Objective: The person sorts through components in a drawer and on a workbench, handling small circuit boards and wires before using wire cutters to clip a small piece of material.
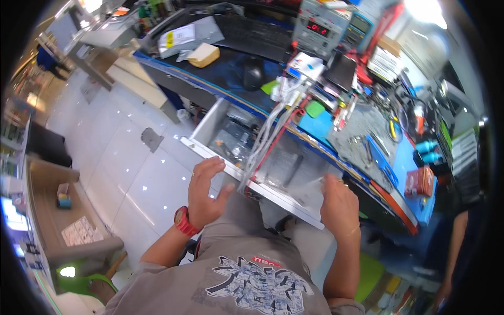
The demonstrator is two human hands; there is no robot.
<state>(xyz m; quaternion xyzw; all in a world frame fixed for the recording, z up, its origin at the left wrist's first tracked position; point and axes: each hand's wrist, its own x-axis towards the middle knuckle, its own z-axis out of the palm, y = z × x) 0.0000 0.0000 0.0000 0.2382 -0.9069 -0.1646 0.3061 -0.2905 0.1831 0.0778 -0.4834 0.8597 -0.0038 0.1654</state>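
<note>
An open white drawer (205, 155) juts from the workbench, with dark items (233, 136) in its left part and clear plastic (278, 163) in its right. Pale cables and a red one (265, 147) drape across it from the benchtop. My left hand (207, 194), above a red wristwatch (184, 221), is at the drawer's front left, fingers apart and loosely bent; I cannot tell whether it touches. My right hand (338, 202) is at the drawer's right end, fingers curled by some pale, clear material; what they hold is unclear.
The bench holds a keyboard (247, 34), mouse (253, 72), power supply (317, 31), grey mat (362, 121) and several tools. Tiled floor (115, 168) and a brown cabinet (73, 210) lie left. Another person's arm (454, 247) shows at lower right; a distant person (50, 63) stands upper left.
</note>
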